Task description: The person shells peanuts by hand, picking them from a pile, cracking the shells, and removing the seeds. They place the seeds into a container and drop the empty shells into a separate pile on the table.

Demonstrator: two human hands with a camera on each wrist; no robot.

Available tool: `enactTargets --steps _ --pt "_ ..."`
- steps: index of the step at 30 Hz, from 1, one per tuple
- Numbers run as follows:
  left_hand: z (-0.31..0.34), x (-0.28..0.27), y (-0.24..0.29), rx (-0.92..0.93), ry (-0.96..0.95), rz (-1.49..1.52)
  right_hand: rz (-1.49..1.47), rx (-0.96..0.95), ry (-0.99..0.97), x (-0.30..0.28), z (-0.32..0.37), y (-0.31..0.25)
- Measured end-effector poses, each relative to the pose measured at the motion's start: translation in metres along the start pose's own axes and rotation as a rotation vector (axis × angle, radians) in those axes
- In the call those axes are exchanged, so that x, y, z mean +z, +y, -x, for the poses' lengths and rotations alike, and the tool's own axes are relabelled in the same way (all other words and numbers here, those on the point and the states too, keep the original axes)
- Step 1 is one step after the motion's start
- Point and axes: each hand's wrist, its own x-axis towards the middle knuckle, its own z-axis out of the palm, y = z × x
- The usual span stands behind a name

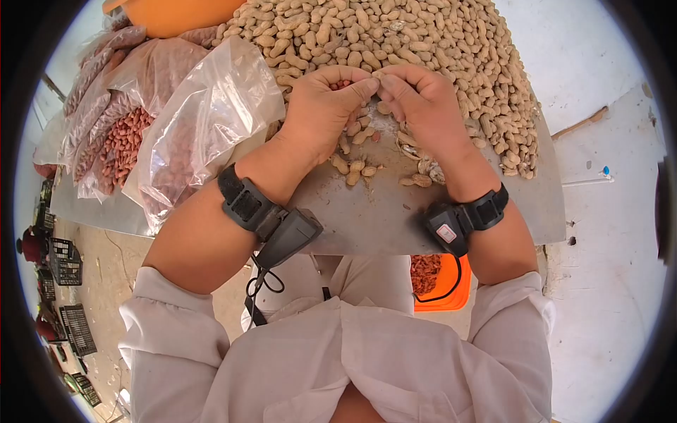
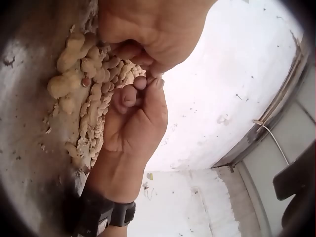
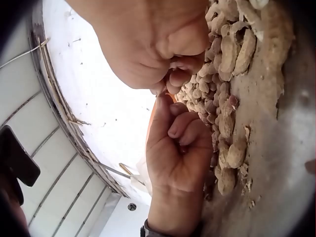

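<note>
Fingertip to fingertip in the head view, my left hand (image 1: 317,106) and right hand (image 1: 431,109) meet over the near edge of a heap of unshelled peanuts (image 1: 465,49). Thumbs and forefingers pinch a small peanut (image 1: 378,75), mostly hidden by the fingers. Several red peanut kernels (image 1: 341,84) lie inside my curled left fingers. The left wrist view shows my right hand (image 2: 136,118) with its other fingers curled in. From the other side, my left hand (image 3: 177,148) appears in the right wrist view. Loose peanuts and shell pieces (image 1: 423,169) lie below the hands.
Plastic bags of red kernels (image 1: 127,144) stand at left on the metal table (image 1: 360,218), by an orange basin (image 1: 176,14). An orange container (image 1: 458,292) with reddish contents sits below the table edge. Black crates (image 1: 77,328) stand on the floor at far left.
</note>
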Motion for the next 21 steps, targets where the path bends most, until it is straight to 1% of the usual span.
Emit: enactTargets --steps 2,8,11,14,17,21 --pt "0.000 0.002 -0.001 0.019 0.009 -0.011 0.090 -0.057 0.013 0.000 0.002 -0.001" --pt "0.007 0.004 0.004 0.075 0.001 -0.108 0.174 -0.164 0.072 0.004 0.004 -0.006" --pt "0.008 0.005 0.006 0.135 -0.016 -0.146 0.112 -0.158 0.097 0.006 0.006 -0.009" --pt "0.009 0.005 0.005 0.123 -0.010 -0.128 0.066 -0.107 0.103 0.006 0.008 -0.012" --pt "0.008 0.005 0.007 0.099 -0.019 -0.047 -0.108 -0.050 0.070 0.005 0.007 -0.011" --pt "0.009 0.006 0.008 0.094 -0.056 0.046 -0.178 -0.079 0.034 0.004 0.006 -0.010"
